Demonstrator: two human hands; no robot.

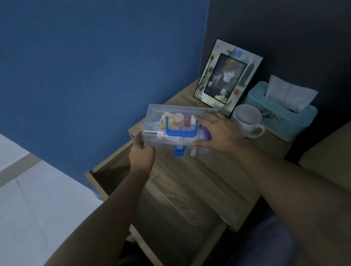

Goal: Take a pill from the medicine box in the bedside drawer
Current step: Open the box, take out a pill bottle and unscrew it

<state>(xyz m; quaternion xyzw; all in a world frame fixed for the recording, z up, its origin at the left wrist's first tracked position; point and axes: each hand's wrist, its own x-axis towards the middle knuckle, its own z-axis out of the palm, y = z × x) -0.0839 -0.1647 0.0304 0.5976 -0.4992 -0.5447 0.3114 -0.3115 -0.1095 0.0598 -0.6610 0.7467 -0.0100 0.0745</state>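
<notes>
A clear plastic medicine box (168, 120) with a blue handle and blue front latch is held between both hands over the front of the bedside table top (179, 98). My left hand (141, 149) grips its left end. My right hand (216, 132) is spread over its right end and lid. Small bottles and packets show through the plastic; no single pill can be made out. The lid looks closed. Below, the wooden drawer (180, 219) stands pulled out.
On the table top behind the box stand a picture frame (227, 76), a white mug (248, 121) and a teal tissue box (286, 115). A blue wall is at left, a dark wall at right, a beige bed edge (337, 158) at right.
</notes>
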